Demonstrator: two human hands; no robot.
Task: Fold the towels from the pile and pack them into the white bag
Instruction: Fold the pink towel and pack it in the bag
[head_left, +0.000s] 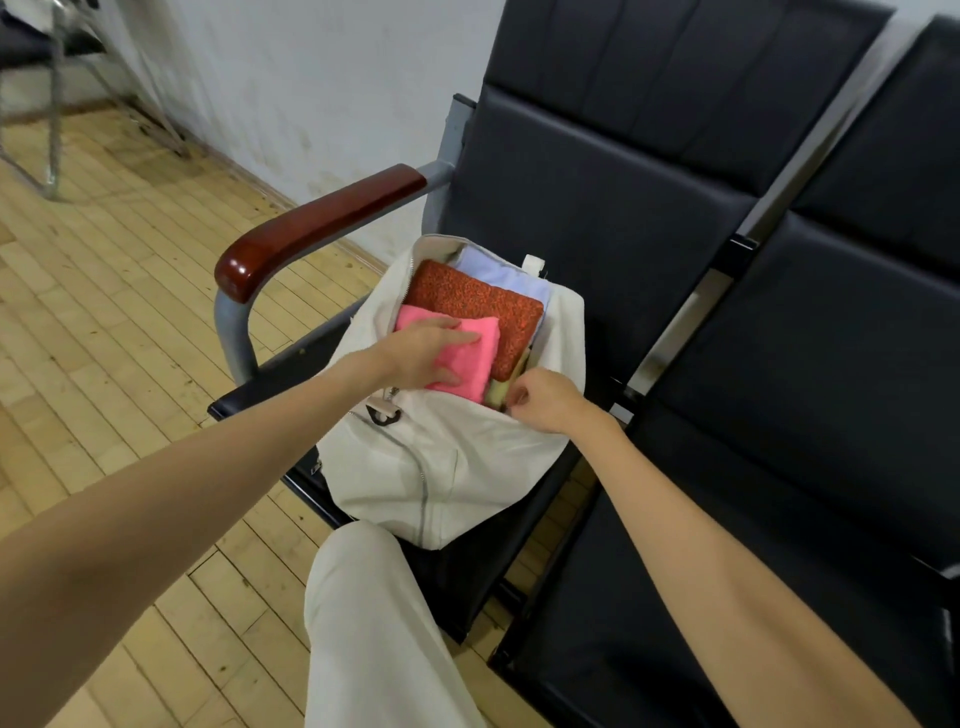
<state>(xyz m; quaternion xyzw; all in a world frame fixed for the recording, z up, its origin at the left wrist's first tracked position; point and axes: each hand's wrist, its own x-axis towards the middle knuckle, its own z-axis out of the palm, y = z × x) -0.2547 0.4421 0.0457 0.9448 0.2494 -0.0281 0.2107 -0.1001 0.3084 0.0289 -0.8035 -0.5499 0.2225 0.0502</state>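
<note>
The white bag sits open on the black seat, just at 4 o'clock of the wooden armrest. Packing is the step in hand: the left hand lies flat, fingers straight, pressing the pink towel down into the bag's mouth. At 12 o'clock of the pink one lies a red towel, with a pale towel beyond it. The right hand has its fingers curled, pinching the bag's rim at 4 o'clock of the pink towel, apparently holding the opening wide; a yellowish cloth shows just beside it. No pile is in view, so packing looks well along. Next, I judge, comes seating the pink towel level, then letting go.
</note>
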